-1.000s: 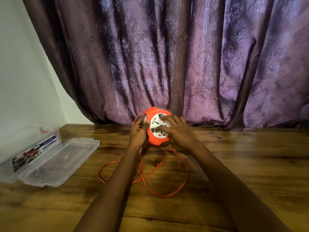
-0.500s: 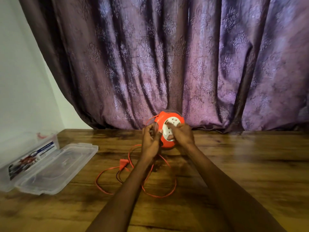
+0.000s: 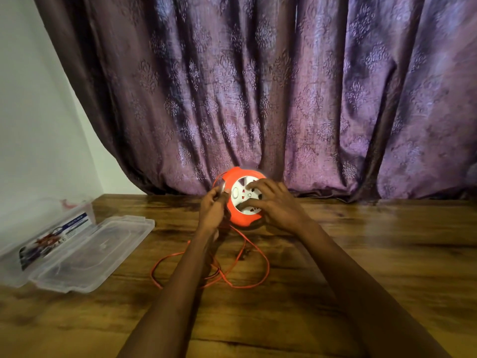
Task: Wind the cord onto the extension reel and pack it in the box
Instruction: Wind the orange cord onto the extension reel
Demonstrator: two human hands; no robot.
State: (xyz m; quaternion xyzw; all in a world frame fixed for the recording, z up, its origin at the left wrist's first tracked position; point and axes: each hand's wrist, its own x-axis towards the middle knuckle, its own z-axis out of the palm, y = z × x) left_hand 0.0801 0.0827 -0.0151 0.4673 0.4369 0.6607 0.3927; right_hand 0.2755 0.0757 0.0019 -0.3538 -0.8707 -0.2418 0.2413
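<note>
Compared with half a second ago, the reel [image 3: 242, 197] shows more of its white socket face to the camera, the right hand has opened from a closed hold on that face to a spread one, and the loose cord on the table has fallen into wider loops, with the plug seen earlier left of the forearm no longer distinguishable.

Left hand [image 3: 213, 211]: fingers curled at the reel's left edge, fingertips together at the orange rim, where a strand of cord arcs up over the top of the reel. Whether they pinch the strand or only the rim cannot be told through the blur.

Right hand [image 3: 275, 205]: fingers spread across the white face, forefinger reaching toward the top and thumb lying along the lower edge, palm off the right side.

Reel: orange shell, white face tilted toward the viewer, held above the table [image 3: 361, 254] near its far edge, in front of the purple patterned curtain [image 3: 284, 86].

Cord [image 3: 260, 280]: orange, hanging from beneath the reel and lying in loose crossing loops on the wood between the two forearms.

Box [image 3: 51, 236]: clear plastic, open, at the left end of the table beside the white wall [image 3: 38, 125], a printed label card inside; its hinged lid [image 3: 98, 251] lies flat on the table on the side nearer the reel, well apart from the cord.
</note>
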